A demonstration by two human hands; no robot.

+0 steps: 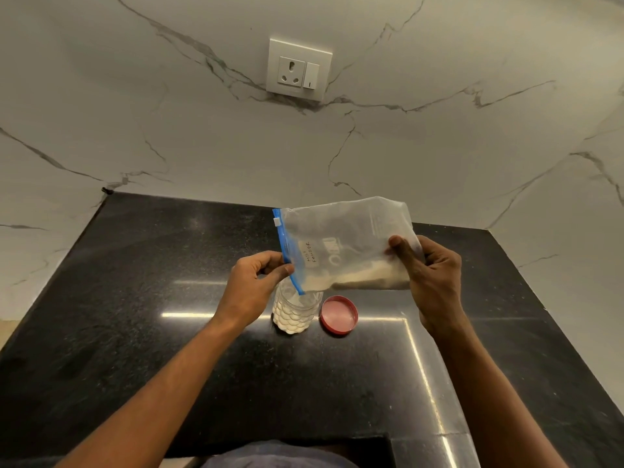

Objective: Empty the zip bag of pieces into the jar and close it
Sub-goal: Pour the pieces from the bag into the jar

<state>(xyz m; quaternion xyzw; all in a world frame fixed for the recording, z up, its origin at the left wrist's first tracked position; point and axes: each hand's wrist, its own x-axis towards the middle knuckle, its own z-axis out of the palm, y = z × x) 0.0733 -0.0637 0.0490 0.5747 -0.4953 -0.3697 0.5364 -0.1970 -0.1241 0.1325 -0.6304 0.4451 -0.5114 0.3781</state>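
A clear zip bag (347, 241) with a blue zip strip and a handwritten label hangs tilted over the counter, its zip end lowest, right above the jar's mouth. Pale contents lie along the bag's lower edge. My left hand (253, 285) pinches the blue zip edge. My right hand (429, 275) grips the bag's bottom end, thumb on the front. The clear plastic jar (293, 312) stands upright and open under the zip corner, with pale contents in its lower part. Its red lid (338, 314) lies flat on the counter just right of the jar.
The black speckled stone counter (169, 332) stretches out around the jar, with a cut-out edge near my body. Behind it rises a white marble wall with a socket and switch plate (299, 69).
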